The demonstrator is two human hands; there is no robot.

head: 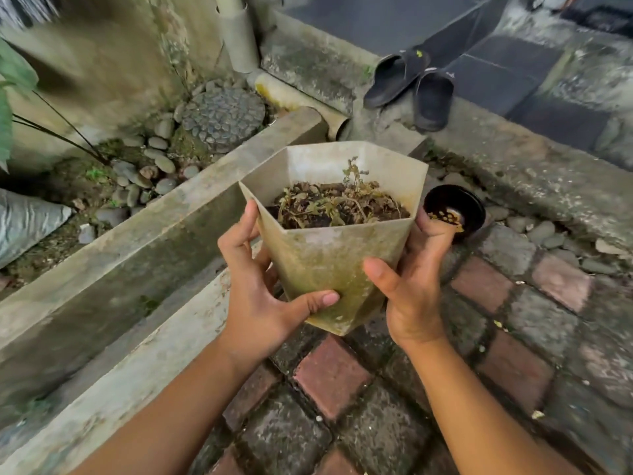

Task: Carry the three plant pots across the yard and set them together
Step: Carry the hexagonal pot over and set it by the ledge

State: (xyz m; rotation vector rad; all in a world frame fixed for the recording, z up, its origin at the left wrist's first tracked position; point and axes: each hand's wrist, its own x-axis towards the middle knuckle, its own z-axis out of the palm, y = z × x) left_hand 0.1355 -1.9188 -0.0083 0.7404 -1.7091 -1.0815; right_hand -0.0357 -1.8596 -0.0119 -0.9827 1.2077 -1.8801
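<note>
A dirty white hexagonal plant pot [329, 255] with dark soil and a dry, withered plant is held in the air above the paving. My left hand [260, 289] grips its left side, thumb across the front near the base. My right hand [411, 279] clasps its right side, thumb on the front face. A small black round pot [459, 204] stands on the ground just behind my right fingers, partly hidden by them. No third pot is in view.
Red and grey paving bricks [329, 375] lie underfoot. A concrete drain channel [113, 286] runs diagonally at left, with pebbles [157, 162] and a round stepping stone [222, 114] beyond. Black sandals [411, 84] rest on a raised concrete step [513, 173] at back right.
</note>
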